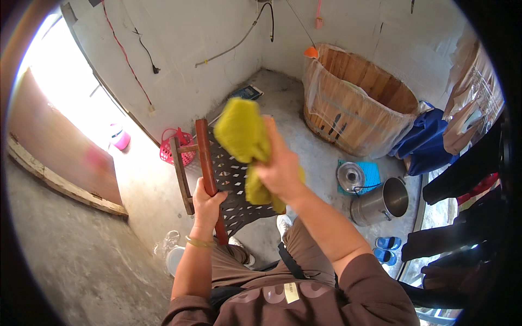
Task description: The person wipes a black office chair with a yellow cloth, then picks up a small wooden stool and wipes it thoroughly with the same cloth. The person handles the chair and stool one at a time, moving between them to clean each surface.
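Concrete floor (319, 163); plastic-draped tub (348, 117); left grip (206, 204) clasps bar (204, 146); right grip (281, 167) pinches cloth (241, 129).

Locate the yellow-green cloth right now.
Head view, centre: the yellow-green cloth is in the right hand, over the black perforated seat, right of the red-brown wooden rail.

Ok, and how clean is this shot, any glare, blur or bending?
Head view: glare washes out the bright opening at left; head view: the yellow-green cloth in the right hand is motion-blurred, while the wooden tub looks fairly sharp; head view: fisheye distortion bows the wooden sill, and the corners go black.
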Available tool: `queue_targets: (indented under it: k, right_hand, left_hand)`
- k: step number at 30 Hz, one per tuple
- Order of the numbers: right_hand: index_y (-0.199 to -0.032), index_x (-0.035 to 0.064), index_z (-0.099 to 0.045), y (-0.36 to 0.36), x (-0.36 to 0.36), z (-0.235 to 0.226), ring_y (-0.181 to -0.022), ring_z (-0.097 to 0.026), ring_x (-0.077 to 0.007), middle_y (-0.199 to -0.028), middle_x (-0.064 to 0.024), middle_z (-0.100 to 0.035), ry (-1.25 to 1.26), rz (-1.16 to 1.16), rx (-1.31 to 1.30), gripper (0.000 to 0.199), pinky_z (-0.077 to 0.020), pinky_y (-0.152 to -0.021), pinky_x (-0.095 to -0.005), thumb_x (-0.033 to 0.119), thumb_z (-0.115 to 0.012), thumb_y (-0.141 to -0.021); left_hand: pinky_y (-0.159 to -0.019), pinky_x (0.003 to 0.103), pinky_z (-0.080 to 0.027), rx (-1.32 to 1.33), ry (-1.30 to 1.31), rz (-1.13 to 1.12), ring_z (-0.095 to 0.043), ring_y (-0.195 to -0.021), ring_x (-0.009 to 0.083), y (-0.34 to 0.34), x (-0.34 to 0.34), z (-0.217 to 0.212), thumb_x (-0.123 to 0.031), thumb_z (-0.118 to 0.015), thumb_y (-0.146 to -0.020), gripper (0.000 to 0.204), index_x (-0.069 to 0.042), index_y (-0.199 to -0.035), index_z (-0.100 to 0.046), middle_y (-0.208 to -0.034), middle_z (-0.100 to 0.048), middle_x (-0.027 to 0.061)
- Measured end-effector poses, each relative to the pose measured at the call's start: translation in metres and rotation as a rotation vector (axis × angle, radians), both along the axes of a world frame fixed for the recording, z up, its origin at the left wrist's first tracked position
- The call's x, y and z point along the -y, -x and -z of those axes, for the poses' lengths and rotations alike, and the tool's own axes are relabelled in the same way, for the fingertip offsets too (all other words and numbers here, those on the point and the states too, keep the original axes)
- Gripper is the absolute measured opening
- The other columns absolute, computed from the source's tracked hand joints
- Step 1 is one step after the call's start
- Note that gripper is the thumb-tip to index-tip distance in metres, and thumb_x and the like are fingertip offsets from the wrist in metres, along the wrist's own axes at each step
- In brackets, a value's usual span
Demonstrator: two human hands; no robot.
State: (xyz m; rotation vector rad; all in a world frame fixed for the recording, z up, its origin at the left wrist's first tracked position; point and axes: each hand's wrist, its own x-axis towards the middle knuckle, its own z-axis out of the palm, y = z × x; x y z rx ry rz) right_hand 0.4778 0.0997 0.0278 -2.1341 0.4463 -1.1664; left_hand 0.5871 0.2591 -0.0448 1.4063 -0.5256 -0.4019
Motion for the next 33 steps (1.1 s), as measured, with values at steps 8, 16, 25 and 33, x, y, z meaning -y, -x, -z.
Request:
queue_targets:
  k: [8, 16, 25, 33]
  right_hand:
    - [-0.108, 0.0015, -0.049, -0.021, 0.039, 0.038, -0.088, -0.058, -0.0301, -0.097, -0.0166, -0.054, 0.269, 0.159, -0.55, 0.03, -0.0496, -0.073, -0.0387, 0.005, -0.053, -0.078]
    - [-0.129, 0.0162, -0.047, 0.075, 0.139, 0.012, -0.087, -0.061, -0.0339, -0.107, -0.0175, -0.054, 0.268, 0.73, -0.721, 0.052, -0.0499, -0.071, -0.043, 0.008, -0.055, -0.078]
    - [-0.124, 0.0155, -0.049, 0.019, 0.028, -0.037, -0.083, -0.058, -0.0375, -0.101, -0.0141, -0.053, 0.262, 0.193, 0.109, 0.065, -0.0492, -0.07, -0.0439, -0.004, -0.055, -0.062]
    - [-0.126, 0.0169, -0.049, -0.006, -0.087, 0.007, -0.081, -0.058, -0.0264, -0.096, -0.0104, -0.049, 0.542, -0.26, -0.175, 0.065, -0.0497, -0.057, -0.0342, 0.016, -0.069, -0.064]
  left_hand:
    - [-0.07, 0.025, -0.045, 0.056, 0.016, -0.019, -0.053, -0.073, 0.0115, 0.018, -0.023, -0.012, 0.002, -0.065, -0.068, 0.033, 0.001, -0.097, -0.052, -0.081, -0.058, 0.0036]
    - [-0.072, 0.026, -0.046, 0.112, 0.013, -0.056, -0.058, -0.077, 0.0124, 0.009, -0.028, -0.006, 0.002, -0.064, -0.068, 0.034, 0.0, -0.1, -0.052, -0.084, -0.063, 0.0053]
    - [-0.076, 0.025, -0.046, 0.149, -0.017, -0.034, -0.058, -0.083, 0.0136, 0.009, -0.03, 0.001, 0.002, -0.065, -0.069, 0.034, 0.001, -0.101, -0.053, -0.091, -0.063, 0.0063]
    - [-0.099, 0.034, -0.038, 0.262, 0.199, -0.18, -0.049, -0.113, 0.0202, 0.014, -0.029, 0.045, 0.002, -0.057, -0.081, 0.048, -0.002, -0.127, -0.045, -0.124, -0.051, 0.0076]
